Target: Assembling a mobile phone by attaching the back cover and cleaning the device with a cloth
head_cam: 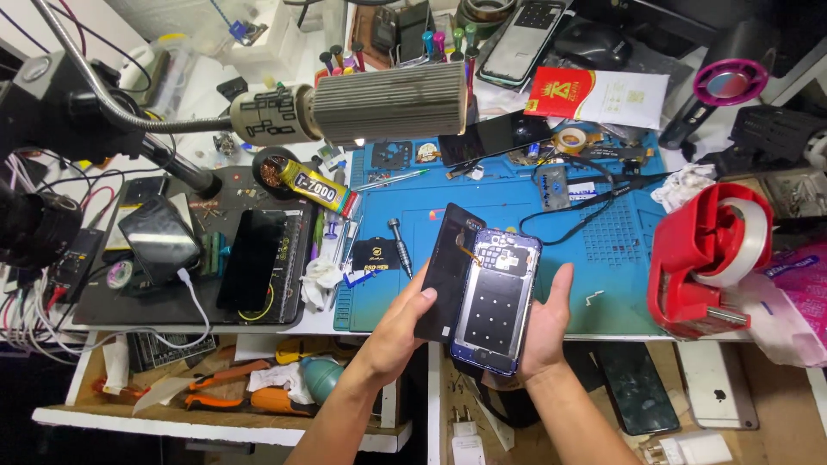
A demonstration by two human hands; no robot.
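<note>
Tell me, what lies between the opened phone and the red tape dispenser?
In the head view, only the right hand and bare blue mat lie between the phone and the dispenser.

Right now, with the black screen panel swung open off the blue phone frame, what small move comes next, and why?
Probably hold the black screen panel steady in the left hand and open it no wider. A thin orange flex ribbon seems to join it to the blue phone frame, which the right hand cradles; pulling further could strain it.
</note>
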